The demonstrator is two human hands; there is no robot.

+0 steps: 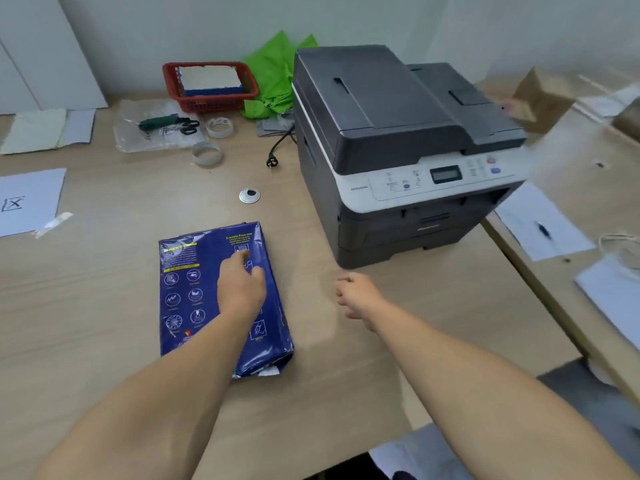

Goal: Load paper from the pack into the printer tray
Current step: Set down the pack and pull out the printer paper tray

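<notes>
A dark blue paper pack [194,289] lies flat on the wooden desk, its near end torn open. My left hand [240,284] rests on top of the pack with fingers spread, holding nothing. My right hand [358,294] hovers above the desk to the right of the pack, fingers loosely curled and empty. The grey and white printer [398,140] stands at the right of the desk. Its paper tray [412,242] at the bottom front is closed.
A red basket [207,84] with paper, green wrapping [273,71], tape rolls [207,153], scissors [188,126] and an unplugged power plug [272,162] lie behind. A cable hole [249,195] sits mid-desk. Loose sheets [27,199] lie left; a second desk [588,209] with papers adjoins right.
</notes>
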